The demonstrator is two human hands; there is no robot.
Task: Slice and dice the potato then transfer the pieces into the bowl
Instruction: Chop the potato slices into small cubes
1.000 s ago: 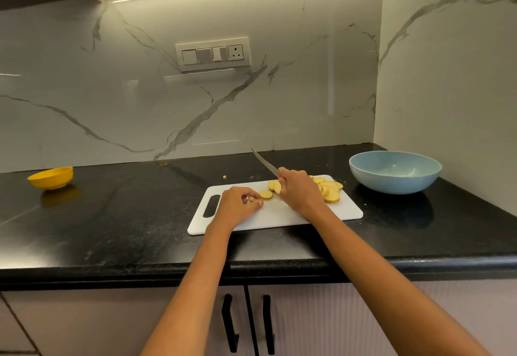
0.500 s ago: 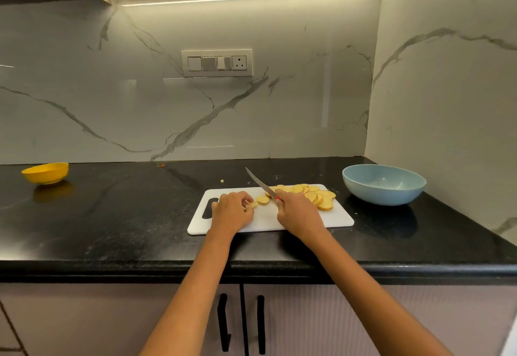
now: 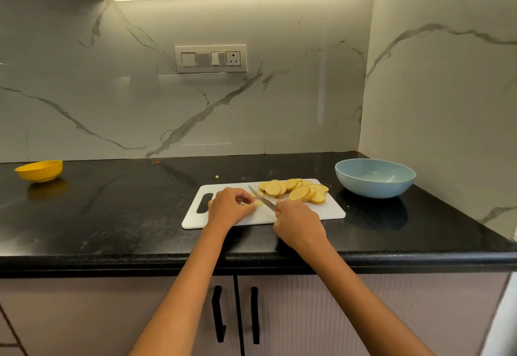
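A white cutting board (image 3: 330,211) lies on the black counter. A pile of round yellow potato slices (image 3: 293,190) covers its far right part. My left hand (image 3: 230,207) is curled over a small potato piece (image 3: 258,203) near the board's middle and pinches it down. My right hand (image 3: 298,223) grips the handle of a knife (image 3: 261,202); the blade slants up and left, its edge right beside my left fingertips. A light blue bowl (image 3: 375,178) with nothing visible inside stands to the right of the board.
A small yellow bowl (image 3: 39,170) sits far left on the counter. A tiny potato scrap (image 3: 216,177) lies behind the board. A marble wall rises close behind and to the right of the blue bowl. Cabinet doors with black handles are below the counter edge.
My right hand has drawn back toward the board's near edge and lowered the knife, bringing the blade down beside my left fingertips. The view has tilted slightly.
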